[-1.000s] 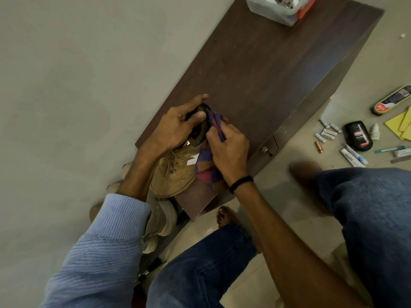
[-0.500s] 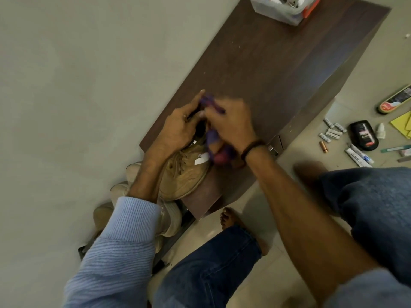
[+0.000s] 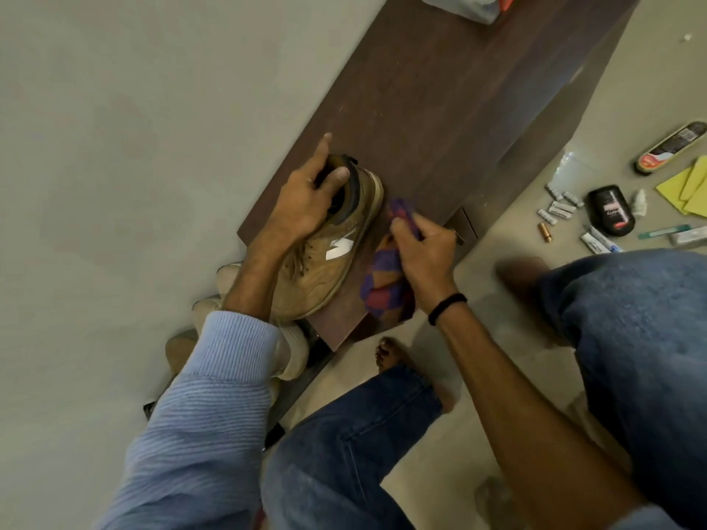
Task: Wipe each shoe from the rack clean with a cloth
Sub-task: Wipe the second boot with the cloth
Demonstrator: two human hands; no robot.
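Note:
A tan suede shoe [image 3: 325,262] with a white logo lies on the near end of the dark wooden cabinet top [image 3: 440,109], heel pointing away from me. My left hand [image 3: 302,200] grips its collar at the heel, thumb inside the opening and forefinger stretched out. My right hand [image 3: 424,254] is just right of the shoe, closed on a purple and red checked cloth [image 3: 382,285] that hangs below the fist. The cloth's upper tip sits next to the heel; contact cannot be told.
Pale shoes [image 3: 290,350] sit on a low rack [image 3: 302,380] under my left sleeve, by the wall. A clear plastic box [image 3: 466,5] stands at the cabinet's far end. On the floor at right lie a polish tin [image 3: 612,216], tubes, batteries, a brush [image 3: 669,147] and yellow cloths [image 3: 688,185]. My bare foot [image 3: 390,353] stands below.
My right hand with the cloth has come off the heel top and dropped to the shoe's right side. The left hand keeps its hold on the collar, and the heel now shows.

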